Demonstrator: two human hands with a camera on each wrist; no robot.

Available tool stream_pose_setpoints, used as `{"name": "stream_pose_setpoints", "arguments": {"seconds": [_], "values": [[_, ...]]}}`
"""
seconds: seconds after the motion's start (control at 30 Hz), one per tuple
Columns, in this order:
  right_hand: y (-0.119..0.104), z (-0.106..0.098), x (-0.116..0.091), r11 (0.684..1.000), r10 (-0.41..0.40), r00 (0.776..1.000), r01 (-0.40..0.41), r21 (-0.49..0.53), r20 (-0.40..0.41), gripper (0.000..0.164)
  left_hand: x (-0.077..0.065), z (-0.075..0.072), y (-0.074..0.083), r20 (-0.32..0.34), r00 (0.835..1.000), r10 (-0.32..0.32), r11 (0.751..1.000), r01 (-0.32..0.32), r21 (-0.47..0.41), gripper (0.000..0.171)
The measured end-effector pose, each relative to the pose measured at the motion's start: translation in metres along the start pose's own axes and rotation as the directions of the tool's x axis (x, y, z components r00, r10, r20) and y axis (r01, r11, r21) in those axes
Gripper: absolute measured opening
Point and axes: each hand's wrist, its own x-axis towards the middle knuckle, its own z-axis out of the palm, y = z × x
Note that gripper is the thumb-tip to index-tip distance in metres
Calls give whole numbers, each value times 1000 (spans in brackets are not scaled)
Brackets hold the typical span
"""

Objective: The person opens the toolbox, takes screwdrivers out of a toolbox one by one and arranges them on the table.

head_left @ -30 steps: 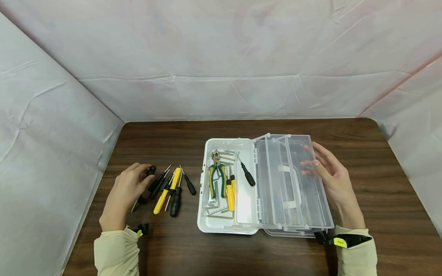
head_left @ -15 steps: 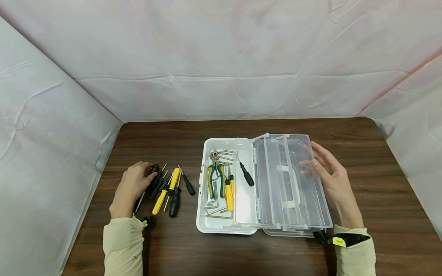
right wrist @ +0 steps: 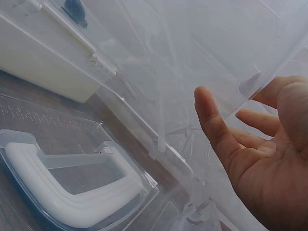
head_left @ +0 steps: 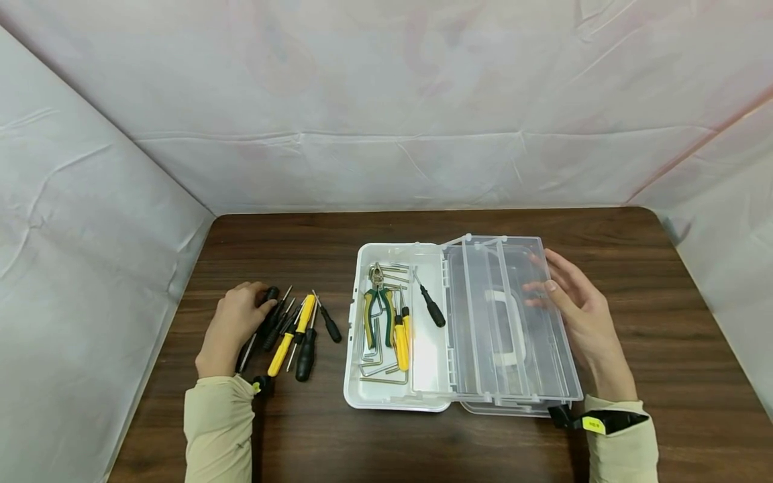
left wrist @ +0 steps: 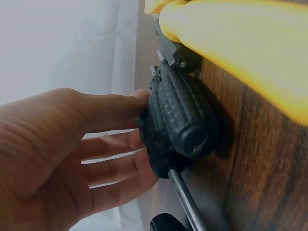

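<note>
My left hand (head_left: 232,325) pinches a black-handled screwdriver (left wrist: 156,125) at the left end of a pile of tools. In the left wrist view, thumb and fingers lie along its handle, against another black handle (left wrist: 187,115). My right hand (head_left: 582,315) holds the outer edge of a clear divided lid (head_left: 483,315), thumb at the edge and fingers showing through the plastic. The lid is tilted up from a white toolbox (head_left: 430,362). Inside the box lie green-and-yellow pliers (head_left: 388,315), several hex keys (head_left: 383,380), yellow screwdrivers (head_left: 401,345) and a black screwdriver (head_left: 433,308).
Yellow-handled (head_left: 280,352) and black-handled screwdrivers (head_left: 306,355) lie crossed beside my left hand on the dark wooden table (head_left: 338,443). A clear outer cover with a white handle (right wrist: 72,204) lies beneath the raised lid. White sheeting (head_left: 392,100) surrounds the table.
My left hand has moved slightly right and closer to the pile, bringing the black screwdriver against the others. The right hand and the lid have stayed in place.
</note>
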Motion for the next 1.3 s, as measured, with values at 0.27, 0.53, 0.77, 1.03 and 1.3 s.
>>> {"name": "stream_pose_setpoints", "arguments": {"seconds": [0.27,0.53,0.77,1.03,1.3], "values": [[1,0,0,1000,7,1000,-7,2,2,54,-3,-5,7,-30,999,11,1000,-12,-12,34],[0,2,-1,1000,20,999,-20,-17,-26,54,-4,-18,31,-91,989,116,993,-117,-6,31],[0,0,0,1000,20,1000,-20,-17,-9,54,-10,-31,59,-159,961,227,974,-228,15,30],[1,-1,0,1000,13,1000,-13,-8,-3,54,-13,-33,95,-238,859,453,889,-455,49,28],[1,0,0,1000,24,1000,-24,-13,-12,54,-13,-26,140,-169,717,676,733,-677,59,28]]}}
